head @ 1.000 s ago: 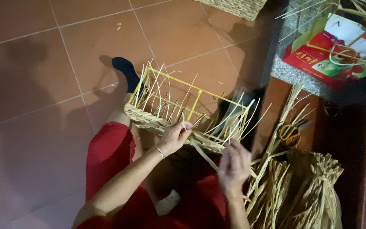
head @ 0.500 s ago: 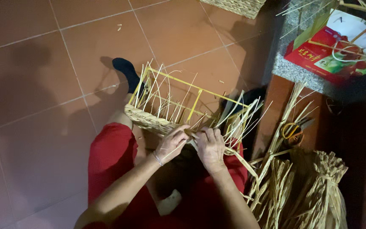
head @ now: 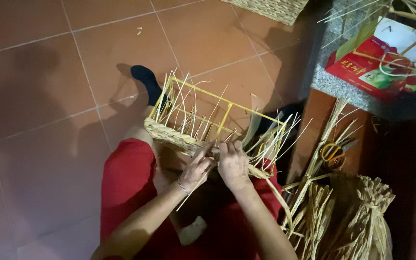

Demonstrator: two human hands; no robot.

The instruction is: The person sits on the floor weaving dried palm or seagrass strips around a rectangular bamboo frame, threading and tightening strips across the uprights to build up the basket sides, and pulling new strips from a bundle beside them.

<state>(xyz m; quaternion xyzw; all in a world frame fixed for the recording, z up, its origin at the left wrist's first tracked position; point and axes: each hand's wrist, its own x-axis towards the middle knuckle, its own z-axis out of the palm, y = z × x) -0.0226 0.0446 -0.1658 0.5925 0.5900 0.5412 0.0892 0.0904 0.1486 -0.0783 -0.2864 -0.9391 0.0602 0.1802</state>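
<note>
A half-woven straw basket (head: 179, 137) on a yellow wire frame (head: 227, 101) rests on my lap, with loose straw ends sticking up from it. Both hands meet at its near woven edge. My left hand (head: 196, 168), a thin bracelet at the wrist, pinches a straw strand against the weave. My right hand (head: 233, 163) grips straw strands right beside it, fingers closed on the rim. Red trousers (head: 126, 188) cover my legs, and a foot in a black sock (head: 146, 82) pokes out past the basket.
Bundles of dry straw (head: 347, 216) lie at my right, with yellow-handled scissors (head: 334, 151) above them. A red box (head: 386, 62) sits on a grey stone ledge at top right. A finished woven basket (head: 270, 7) shows at the top edge. Reddish floor tiles (head: 39, 106) spread left.
My right hand has come up from the straw at my right side to the basket's near rim, beside the left hand. The left hand stayed on the weave.
</note>
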